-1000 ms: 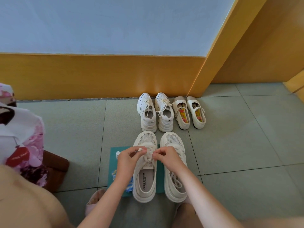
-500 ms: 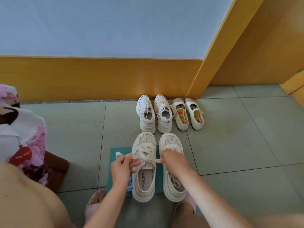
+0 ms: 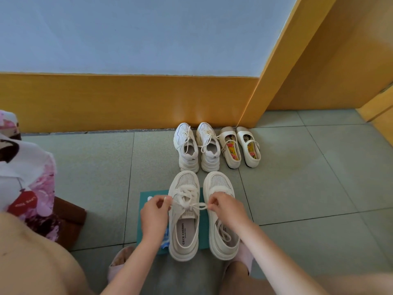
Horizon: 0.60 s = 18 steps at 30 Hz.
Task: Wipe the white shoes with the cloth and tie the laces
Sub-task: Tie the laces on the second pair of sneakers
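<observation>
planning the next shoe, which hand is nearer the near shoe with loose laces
Right. The right hand is over that shoe; the left hand is at the left edge of the other shoe. Both pinch its lace.

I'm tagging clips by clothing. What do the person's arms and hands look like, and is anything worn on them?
The left hand and right hand are bare: no gloves, no ring visible. The left arm and right arm are uncovered as far as they show, with no sleeve, watch or bracelet in view.
</observation>
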Available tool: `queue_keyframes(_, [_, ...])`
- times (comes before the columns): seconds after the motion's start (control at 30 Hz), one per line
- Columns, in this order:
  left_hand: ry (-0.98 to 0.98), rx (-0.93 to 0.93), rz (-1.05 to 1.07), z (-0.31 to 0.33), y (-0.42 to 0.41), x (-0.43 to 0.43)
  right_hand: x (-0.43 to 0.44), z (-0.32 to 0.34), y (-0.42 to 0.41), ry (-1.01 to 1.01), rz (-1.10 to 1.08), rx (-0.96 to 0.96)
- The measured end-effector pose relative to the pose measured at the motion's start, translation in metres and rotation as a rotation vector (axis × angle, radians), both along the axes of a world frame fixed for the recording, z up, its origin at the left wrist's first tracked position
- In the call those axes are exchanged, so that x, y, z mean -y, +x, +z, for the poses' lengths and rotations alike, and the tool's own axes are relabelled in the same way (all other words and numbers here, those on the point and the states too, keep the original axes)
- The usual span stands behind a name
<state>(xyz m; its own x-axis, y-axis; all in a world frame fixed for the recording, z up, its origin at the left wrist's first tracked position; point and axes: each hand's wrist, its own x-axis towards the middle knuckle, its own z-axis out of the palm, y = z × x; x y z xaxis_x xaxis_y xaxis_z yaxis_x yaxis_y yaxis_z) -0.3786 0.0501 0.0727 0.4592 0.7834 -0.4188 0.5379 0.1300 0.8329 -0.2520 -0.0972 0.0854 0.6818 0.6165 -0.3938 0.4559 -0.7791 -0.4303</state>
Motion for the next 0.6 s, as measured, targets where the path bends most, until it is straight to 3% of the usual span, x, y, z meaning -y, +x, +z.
queue_keyframes(0.17, [0.376, 0.065, -0.219, 0.030, 0.012, 0.008, 0.029, 0.013, 0.031, 0.163, -0.225, -0.111])
queue_keyframes(0.27, [0.233, 0.183, -0.374, 0.041, 0.025, 0.021, 0.044, 0.013, 0.035, 0.118, -0.165, -0.202])
queue_keyframes(0.33, [0.199, 0.137, -0.520, 0.037, 0.032, 0.031, 0.050, 0.009, 0.031, 0.103, -0.152, -0.264])
queue_keyframes(0.5, [0.284, -0.026, -0.714, 0.020, 0.039, 0.065, 0.058, -0.003, 0.023, 0.103, -0.304, -0.238])
queue_keyframes(0.6, [0.397, -0.151, -0.761, 0.012, 0.040, 0.084, 0.059, -0.007, 0.020, 0.087, -0.281, -0.248])
